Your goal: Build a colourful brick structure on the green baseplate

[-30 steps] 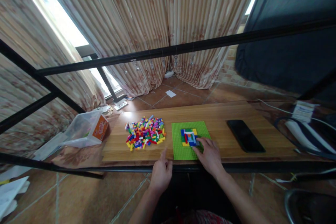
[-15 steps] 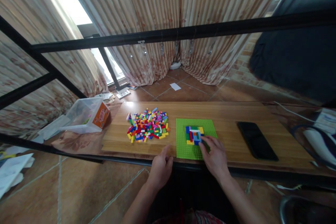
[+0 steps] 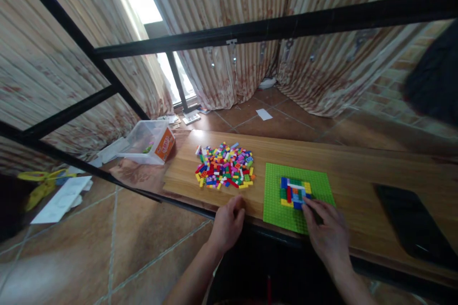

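Observation:
A green baseplate [image 3: 277,209] lies on the wooden board, right of the loose bricks. On it stands a squarish build of toy bricks [image 3: 285,193] in blue, green, yellow, white and red, with orange and light blue inside. My right hand [image 3: 327,228] is over the plate's front right part, thumb and forefinger pinched at a bluish toy brick on the build's right side; the fingertips partly cover it. At the board's front edge, left of the plate, my left hand [image 3: 229,221] rests with curled fingers and nothing visible in them.
A heap of loose toy bricks [image 3: 225,167] spreads over the board's left half. Beyond its left end stands a clear plastic box [image 3: 143,143] with an orange label. A black phone [image 3: 411,219] lies at the right. A black metal rail [image 3: 257,32] crosses behind the board.
The view has turned left, so everything appears shifted to the right. My left hand's fingers have curled in more. My right hand stays at the build's right side.

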{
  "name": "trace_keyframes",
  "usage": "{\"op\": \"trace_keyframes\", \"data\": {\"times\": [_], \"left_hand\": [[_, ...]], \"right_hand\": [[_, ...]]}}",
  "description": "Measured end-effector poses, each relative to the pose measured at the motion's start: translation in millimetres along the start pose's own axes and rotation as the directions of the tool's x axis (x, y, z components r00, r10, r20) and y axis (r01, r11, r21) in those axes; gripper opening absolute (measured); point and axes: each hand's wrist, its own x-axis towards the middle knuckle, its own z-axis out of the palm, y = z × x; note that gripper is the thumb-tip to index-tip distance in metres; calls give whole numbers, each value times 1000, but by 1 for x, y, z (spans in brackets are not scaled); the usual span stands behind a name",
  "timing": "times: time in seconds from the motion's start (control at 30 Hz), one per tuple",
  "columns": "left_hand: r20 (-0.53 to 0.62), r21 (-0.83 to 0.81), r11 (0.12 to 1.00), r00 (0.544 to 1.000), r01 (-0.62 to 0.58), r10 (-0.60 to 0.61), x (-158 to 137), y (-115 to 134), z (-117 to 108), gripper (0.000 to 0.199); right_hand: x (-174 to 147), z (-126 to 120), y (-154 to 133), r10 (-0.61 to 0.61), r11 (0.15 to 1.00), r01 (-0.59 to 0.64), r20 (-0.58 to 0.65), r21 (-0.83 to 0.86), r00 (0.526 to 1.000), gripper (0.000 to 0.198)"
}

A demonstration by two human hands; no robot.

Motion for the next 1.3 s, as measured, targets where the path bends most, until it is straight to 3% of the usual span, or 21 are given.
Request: {"op": "trace_keyframes", "data": {"times": [0.2, 0.3, 0.37, 0.53, 0.73, 0.9, 1.3], "left_hand": [[-141, -42, 996, 987, 73, -79, 3, -20, -26, 37], [-219, -50, 994, 970, 98, -107, 4, -30, -36, 34], [-271, -47, 992, 954, 117, -125, 5, -36, -41, 28], [-356, -5, 984, 920, 176, -166, 9, -44, -58, 17], [-428, 135, 951, 882, 278, -197, 16, -45, -74, 23], [-416, 177, 944, 891, 278, -184, 22, -49, -73, 34], [-386, 112, 980, 916, 164, -109, 28, -47, -61, 37]], "right_hand": [[4, -8, -10, -58, 998, 58, -11, -31, 998, 42], [6, -7, -28, -107, 994, 105, -39, -37, 994, 36], [9, -2, -47, -158, 987, 158, 10, 18, 987, 30], [18, 29, -104, -292, 952, 259, 226, 163, 929, 24], [33, 78, -147, -368, 929, 337, 331, 149, 869, 23], [40, 94, -154, -347, 931, 361, 403, 43, 847, 20], [42, 95, -145, -345, 915, 399, 393, -63, 852, 16]]}}
